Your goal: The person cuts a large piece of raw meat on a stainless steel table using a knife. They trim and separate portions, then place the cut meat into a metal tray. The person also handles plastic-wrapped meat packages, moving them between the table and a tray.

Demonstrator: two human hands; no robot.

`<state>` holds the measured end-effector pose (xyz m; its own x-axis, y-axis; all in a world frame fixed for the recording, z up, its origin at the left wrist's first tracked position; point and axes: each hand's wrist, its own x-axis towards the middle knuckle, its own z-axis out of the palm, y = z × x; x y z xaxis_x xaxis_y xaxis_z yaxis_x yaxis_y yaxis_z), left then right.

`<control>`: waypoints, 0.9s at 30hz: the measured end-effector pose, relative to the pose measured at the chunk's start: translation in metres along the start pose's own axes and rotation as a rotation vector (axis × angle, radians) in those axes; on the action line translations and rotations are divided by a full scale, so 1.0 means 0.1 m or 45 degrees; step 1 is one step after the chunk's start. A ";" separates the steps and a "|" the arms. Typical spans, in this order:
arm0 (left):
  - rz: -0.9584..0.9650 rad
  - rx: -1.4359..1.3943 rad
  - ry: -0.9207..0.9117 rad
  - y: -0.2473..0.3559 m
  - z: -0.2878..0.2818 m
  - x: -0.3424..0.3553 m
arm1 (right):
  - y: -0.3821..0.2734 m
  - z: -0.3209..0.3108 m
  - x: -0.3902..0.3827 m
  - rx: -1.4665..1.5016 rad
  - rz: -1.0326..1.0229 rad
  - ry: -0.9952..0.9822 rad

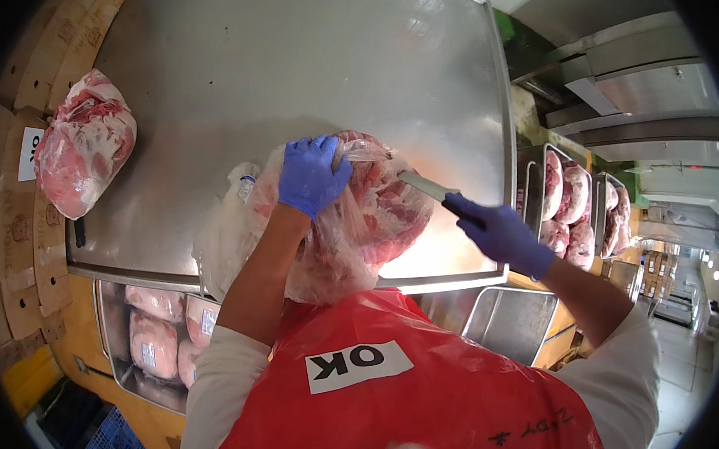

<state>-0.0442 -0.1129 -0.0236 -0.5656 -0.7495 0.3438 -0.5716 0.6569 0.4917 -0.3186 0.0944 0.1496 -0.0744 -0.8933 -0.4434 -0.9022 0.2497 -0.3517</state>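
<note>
A large piece of raw meat (393, 206) lies at the near edge of the steel table, partly inside a clear plastic bag (328, 247). The bag bunches up over its left side, while the right side is bare. My left hand (314, 176), in a blue glove, is closed on the plastic at the top of the meat. In my blue-gloved right hand (504, 239) is a knife (430, 187) with a dark handle. Its blade points left, the tip by the right side of the meat; whether it touches cannot be made out.
Another bare piece of meat (87, 146) rests at the table's left, beside cardboard boxes (18, 221). Wrapped meat fills a steel tub (121, 367) below left. Trays of meat (548, 151) stand right, and a steel tray (509, 322) sits near my right forearm. The table (283, 56) has a raised rim.
</note>
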 end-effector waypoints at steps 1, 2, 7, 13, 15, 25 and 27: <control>-0.005 -0.013 0.007 0.02 0.00 0.01 | 0.10 0.18 -0.07 0.017 -0.002 0.058; 0.021 0.004 0.037 0.05 -0.01 0.03 | 0.21 0.37 -0.13 -0.013 -0.083 0.178; 0.078 0.025 0.178 0.04 0.02 0.09 | 0.40 1.15 -0.31 0.093 -0.030 0.418; 0.055 0.096 0.259 0.03 0.05 -0.01 | 0.41 1.60 -0.28 0.184 -0.083 0.667; -0.010 0.099 0.156 0.11 0.00 0.06 | 0.42 1.75 -0.27 0.229 -0.078 0.727; 0.025 0.284 0.083 0.08 -0.03 0.09 | 0.13 1.16 -0.49 0.090 -0.107 0.624; 0.246 0.472 0.067 0.32 -0.10 0.07 | 0.04 0.99 -0.70 0.042 -0.048 0.552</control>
<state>-0.0602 -0.0987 0.0029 -0.6580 -0.6063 0.4466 -0.6382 0.7638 0.0965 -0.2751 0.1948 0.0971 -0.2195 -0.9746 -0.0447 -0.8943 0.2193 -0.3900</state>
